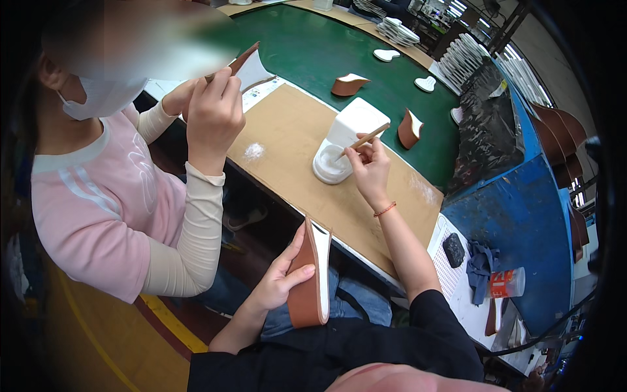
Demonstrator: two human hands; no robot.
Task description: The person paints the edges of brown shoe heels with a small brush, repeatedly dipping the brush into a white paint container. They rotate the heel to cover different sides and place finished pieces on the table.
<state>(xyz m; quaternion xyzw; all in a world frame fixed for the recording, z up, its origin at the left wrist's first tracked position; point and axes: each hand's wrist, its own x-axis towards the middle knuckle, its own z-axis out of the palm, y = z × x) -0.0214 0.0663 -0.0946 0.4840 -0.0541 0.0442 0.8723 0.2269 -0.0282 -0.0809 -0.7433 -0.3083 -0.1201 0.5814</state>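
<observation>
My left hand grips a brown shoe sole piece with a white face, held upright on its edge above my lap. My right hand holds a thin wooden brush handle whose tip dips into a white glue pot on the brown cardboard mat. A red cord bracelet sits on my right wrist. To my left a person in a pink top holds another brown and white sole piece in both hands.
Behind the mat runs a green conveyor belt carrying brown sole pieces and white heart-shaped pieces. A blue machine housing stands at right. Near it lie a black block, a blue cloth and a plastic bottle.
</observation>
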